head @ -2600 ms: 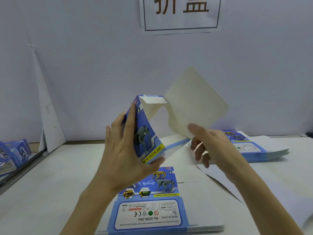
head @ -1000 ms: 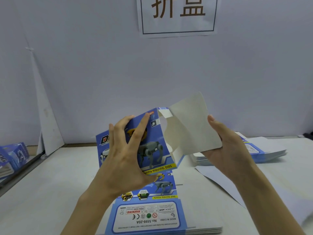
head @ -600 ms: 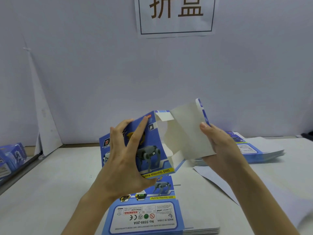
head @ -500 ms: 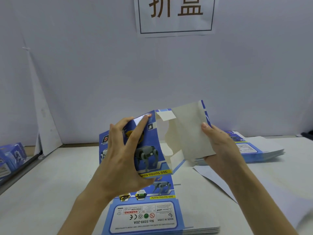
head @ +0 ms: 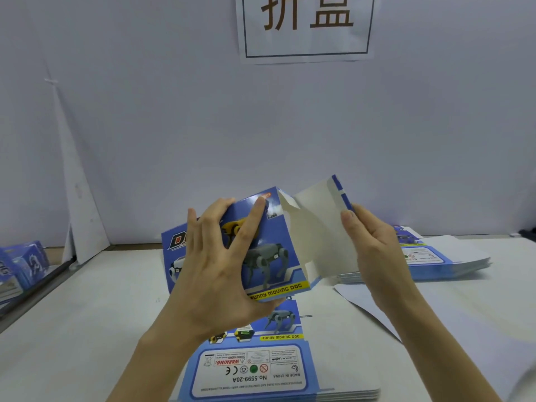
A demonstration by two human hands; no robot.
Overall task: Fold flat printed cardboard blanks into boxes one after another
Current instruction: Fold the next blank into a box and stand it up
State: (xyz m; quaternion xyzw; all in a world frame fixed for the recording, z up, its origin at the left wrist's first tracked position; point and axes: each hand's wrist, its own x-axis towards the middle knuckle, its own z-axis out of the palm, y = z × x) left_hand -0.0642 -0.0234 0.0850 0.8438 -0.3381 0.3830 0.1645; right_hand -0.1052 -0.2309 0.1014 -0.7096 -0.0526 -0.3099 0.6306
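Observation:
A blue printed box (head: 269, 250) with a robot dog picture is held up over the table, half formed. My left hand (head: 220, 268) grips its printed body, fingers spread across the front and thumb under the lower edge. My right hand (head: 374, 250) holds the large white end flap (head: 322, 227), thumb on its inner face and fingers behind it. The flap stands open to the right of the box mouth, its blue tuck tab bent at the top. A small side flap shows at the box's upper corner.
A stack of flat blue blanks (head: 261, 369) lies right below my hands near the table's front. Another stack of blanks (head: 435, 259) lies at the right rear. Folded blue boxes (head: 20, 265) sit at the far left edge. A paper sign (head: 307, 24) hangs on the wall.
The box has turned so its printed front faces me. My right hand shifted from under the flap to its side edge and swung the flap closer to the box mouth.

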